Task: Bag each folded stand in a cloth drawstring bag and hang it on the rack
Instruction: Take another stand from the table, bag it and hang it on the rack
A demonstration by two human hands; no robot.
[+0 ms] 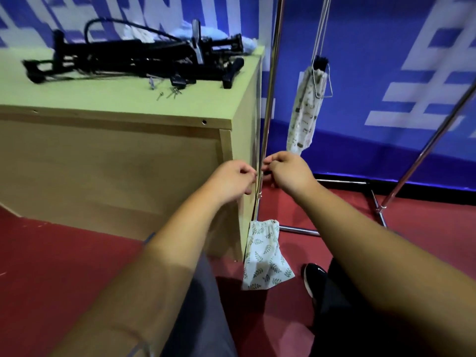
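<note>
1. Wooden cabinet [103, 155]: fills the area left of and beyond both hands; its near corner stands just behind the left hand.

2. Rack [269, 86]: chrome frame, one upright rising directly beyond the gap between the hands, a second slanting pole well to the right of the right hand.

3. Folded stands [134, 60]: a black heap of several, on the cabinet top, well up and left of the hands. Not bagged. Judged to be most of the work left.

4. Spare cloth [206, 34]: pale bundle behind the heap, probably more bags; too blurred to say for sure.

5. Hung bag [306, 109]: patterned cloth, long and full, a black stand end showing at its mouth. It is suspended by cords from above, its bottom just above the right hand. One unit counted as finished.

6. Leaf-print bag [265, 256]: dangles straight below the hands, beside the cabinet corner. Its mouth is gathered and its body flat and limp. Judged empty, so no stand is loaded yet.

7. Left hand [231, 181] and right hand [288, 173]: close together, fingertips nearly meeting. Both have curled fingers and seem to pinch the drawstring [258, 199] from which the leaf-print bag hangs.

8. Small metal screws [170, 94]: loose on the cabinet top, up and left of the hands.

Status: one stand bagged and hung; the next bag in hand, unfilled; several stands waiting.
</note>
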